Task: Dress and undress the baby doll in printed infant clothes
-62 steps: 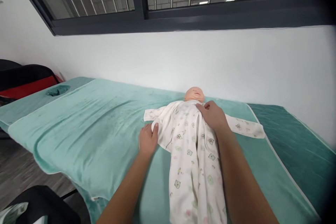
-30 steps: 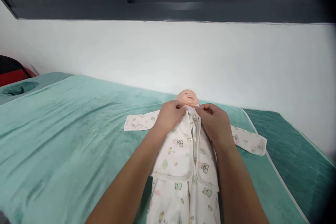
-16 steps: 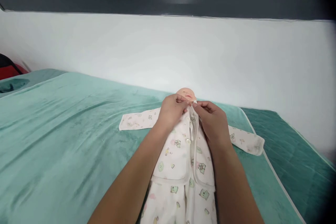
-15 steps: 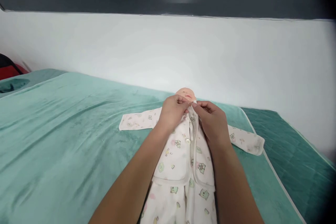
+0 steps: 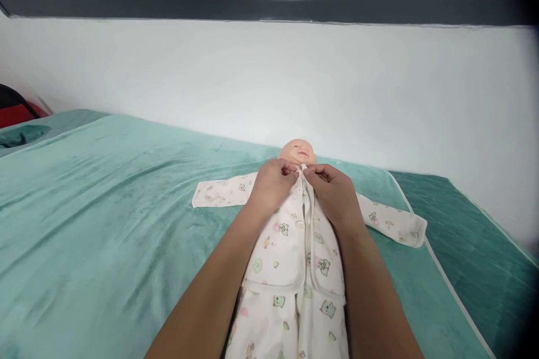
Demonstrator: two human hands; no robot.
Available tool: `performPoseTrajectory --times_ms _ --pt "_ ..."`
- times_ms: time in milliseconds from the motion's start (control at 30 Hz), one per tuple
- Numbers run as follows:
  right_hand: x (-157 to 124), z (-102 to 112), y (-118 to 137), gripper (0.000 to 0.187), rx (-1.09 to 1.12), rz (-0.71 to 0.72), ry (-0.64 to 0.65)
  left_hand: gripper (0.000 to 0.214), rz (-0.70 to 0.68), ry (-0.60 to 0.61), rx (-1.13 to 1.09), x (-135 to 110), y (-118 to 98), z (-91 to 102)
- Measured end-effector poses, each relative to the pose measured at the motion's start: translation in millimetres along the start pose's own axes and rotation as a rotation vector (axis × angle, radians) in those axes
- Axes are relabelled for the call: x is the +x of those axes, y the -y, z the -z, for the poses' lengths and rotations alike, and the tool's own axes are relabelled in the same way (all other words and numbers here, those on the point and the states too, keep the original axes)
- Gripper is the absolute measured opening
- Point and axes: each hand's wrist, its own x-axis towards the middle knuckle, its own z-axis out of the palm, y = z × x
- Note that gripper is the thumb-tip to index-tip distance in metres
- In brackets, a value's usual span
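Observation:
A baby doll (image 5: pixel 297 150) lies on its back, dressed in a white printed baby jacket (image 5: pixel 275 258) with its sleeves spread to both sides. At the collar, my left hand (image 5: pixel 273 182) pinches the jacket's left front edge. My right hand (image 5: pixel 334 190) grips the opposite front edge close beside it, thumb and fingers pressed together. Below the hands the two front edges run side by side, and a pale button (image 5: pixel 300 225) shows on the left one. Matching printed trousers (image 5: pixel 261 325) cover the doll's lower part. My fingers partly hide the collar fastening.
A light green blanket (image 5: pixel 105 224) spreads under the doll, with a darker green quilted cover (image 5: pixel 458 224) at the right. Behind stands a white wall (image 5: pixel 210 73) below a dark window frame (image 5: pixel 320 3). A red and black item (image 5: pixel 17 109) sits at the far left.
Both hands have shifted slightly down and to the left from the doll's chin, still holding the collar edges. More of the doll's head shows.

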Motion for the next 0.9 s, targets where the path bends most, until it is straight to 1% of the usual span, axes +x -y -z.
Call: performPoseTrajectory --times_ms 167,300,467,633,767,900 --pt "-0.4 -1.8 -0.9 0.018 -0.050 0.019 0.005 0.011 0.017 0.031 -0.060 0.9 4.5 -0.5" --pt "-1.4 -2.1 0.0 0.017 -0.090 0.017 0.013 0.012 -0.006 0.034 -0.065 -0.5 4.5 -0.4" --pt "-2.7 0.9 2.1 0.018 -0.108 0.060 0.070 0.013 -0.019 0.040 -0.006 -1.6 4.2 1.0" --pt "-2.4 3.1 -1.2 0.017 -0.107 0.137 0.134 0.015 -0.024 0.099 -0.036 -0.7 6.7 4.4" --pt "-0.9 3.2 -5.0 0.016 -0.117 0.174 0.172 0.024 0.004 0.139 -0.087 1.0 9.6 5.7" --pt "-0.6 3.5 -6.3 0.016 -0.140 0.177 0.184 0.033 0.016 0.120 -0.091 1.5 9.7 5.1"
